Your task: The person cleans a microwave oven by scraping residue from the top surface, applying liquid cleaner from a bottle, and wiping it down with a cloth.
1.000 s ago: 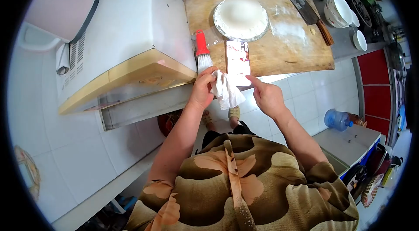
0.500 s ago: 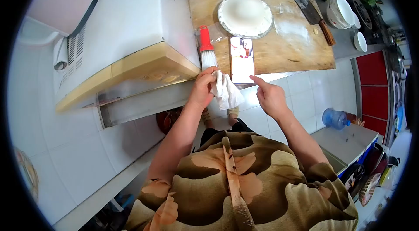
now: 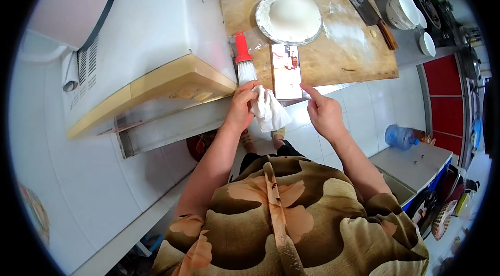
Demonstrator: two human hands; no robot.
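White-screened rectangular phone [image 3: 287,80] is lying at the near edge of a pale wooden board [image 3: 344,70]. The right hand [image 3: 325,112] is pointing its index finger at the phone's lower right side; contact, and anything inside its curled fingers, cannot be told. The left hand [image 3: 241,106] is gripping a crumpled white cloth or tissue [image 3: 272,113]. Left of the phone, a red-handled, white-bristled brush [image 3: 242,54] is lying; behind, a round floured plate [image 3: 263,23] is bearing a smooth white mound [image 3: 296,11].
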